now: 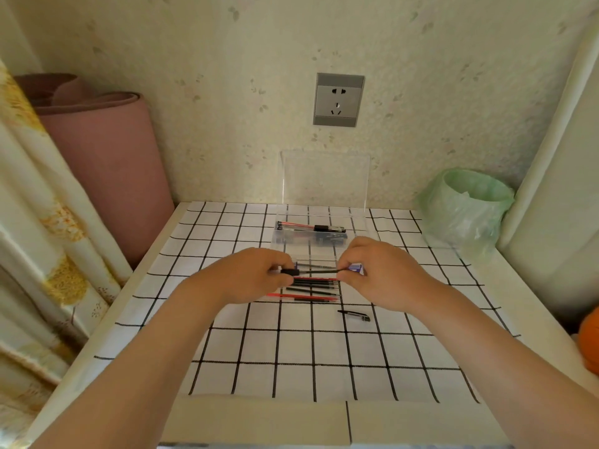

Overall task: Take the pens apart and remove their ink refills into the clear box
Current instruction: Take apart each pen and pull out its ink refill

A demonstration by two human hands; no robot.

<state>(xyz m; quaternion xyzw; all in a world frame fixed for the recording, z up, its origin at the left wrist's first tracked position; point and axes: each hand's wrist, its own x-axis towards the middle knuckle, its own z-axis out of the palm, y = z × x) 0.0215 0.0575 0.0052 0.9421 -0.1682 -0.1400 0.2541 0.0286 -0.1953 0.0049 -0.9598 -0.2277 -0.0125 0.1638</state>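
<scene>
Both hands are pinched onto one thin black pen refill [319,271] above the checked tabletop [291,358]: left hand [256,273] on its black cap end, right hand [377,270] on the tip. The clear plastic box [324,236] sits toward the far edge with whole pens inside; loose red and black refills [311,288] lie just below the hands.

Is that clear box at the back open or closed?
Open: the clear box has its lid standing upright against the wall, pens visible inside.
</scene>
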